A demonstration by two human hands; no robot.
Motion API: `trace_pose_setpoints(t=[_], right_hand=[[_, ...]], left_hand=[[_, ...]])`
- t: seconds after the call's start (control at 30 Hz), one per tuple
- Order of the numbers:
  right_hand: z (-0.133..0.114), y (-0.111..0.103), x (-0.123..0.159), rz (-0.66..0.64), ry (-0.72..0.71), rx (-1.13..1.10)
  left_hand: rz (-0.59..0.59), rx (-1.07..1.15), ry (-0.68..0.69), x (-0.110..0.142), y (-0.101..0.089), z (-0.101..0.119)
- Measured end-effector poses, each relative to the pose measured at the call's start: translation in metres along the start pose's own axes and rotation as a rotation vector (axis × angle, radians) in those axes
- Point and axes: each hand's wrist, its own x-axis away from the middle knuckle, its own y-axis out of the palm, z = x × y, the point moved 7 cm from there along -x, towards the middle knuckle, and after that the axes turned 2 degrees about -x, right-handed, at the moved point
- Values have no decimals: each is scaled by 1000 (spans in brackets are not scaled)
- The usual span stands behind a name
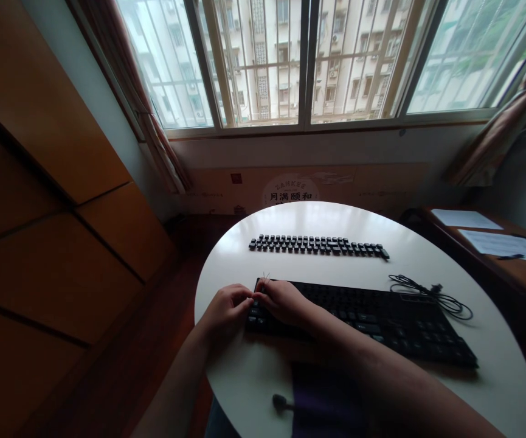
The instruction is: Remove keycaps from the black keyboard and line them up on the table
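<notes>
My left hand point(230, 307) and my right hand point(283, 301) meet over the left end of a black keyboard point(422, 331), fingertips touching. From the right hand's closed fingers thin wires point(266, 277) stick up, like those of a wire keycap puller. The left fingers are pinched together; whatever is between them is too small to make out. Much of the keyboard's upper left area looks bare of keycaps, while caps remain toward its front and right. Behind it, loose black keycaps point(317, 245) stand in rows.
A white oval table point(230, 255) carries everything. The keyboard's cable point(449, 301) lies coiled at the back right. Near the front edge are a purple cloth point(321, 401) and a dark-headed brush point(281, 402). Papers point(495, 242) and a pen rest on a wooden desk at the right.
</notes>
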Motion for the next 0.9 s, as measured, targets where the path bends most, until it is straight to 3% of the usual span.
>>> trace_pose_setpoints(t=[0.3, 0.53, 0.9], right_hand=[[-10, 7, 1, 0, -104, 126], [-8, 2, 4, 53, -121, 17], [-7, 3, 5, 107, -156, 22]], left_hand=[[15, 3, 44, -1, -3, 5], [42, 62, 31, 0, -4, 6], [45, 33, 46, 3, -1, 5]])
